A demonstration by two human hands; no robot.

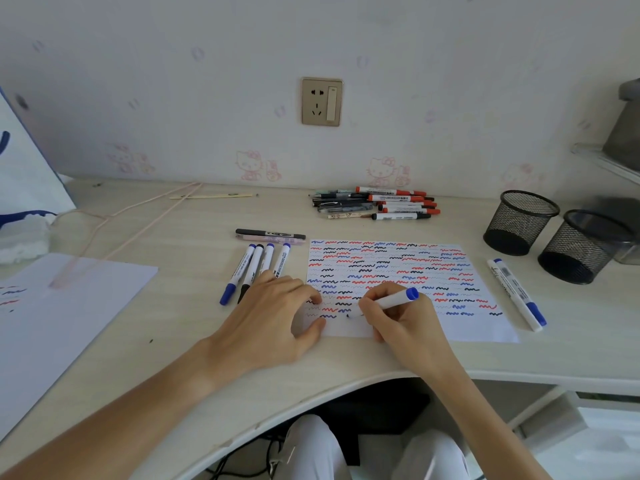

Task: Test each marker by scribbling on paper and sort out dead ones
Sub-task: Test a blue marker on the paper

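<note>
A white sheet of paper covered in rows of red, blue and black squiggles lies on the desk. My right hand grips a white marker with a blue end, its tip touching the paper's lower left area. My left hand presses flat on the paper's left edge. Several blue-capped markers lie just left of the paper, with a black marker and a pink pen above them. A pile of red-capped markers and pens sits behind the paper. One blue-capped marker lies to the right.
Two black mesh pen cups stand at the right. Another white sheet with a few squiggles lies at the left, near a white cloth. The desk's curved front edge runs below my hands.
</note>
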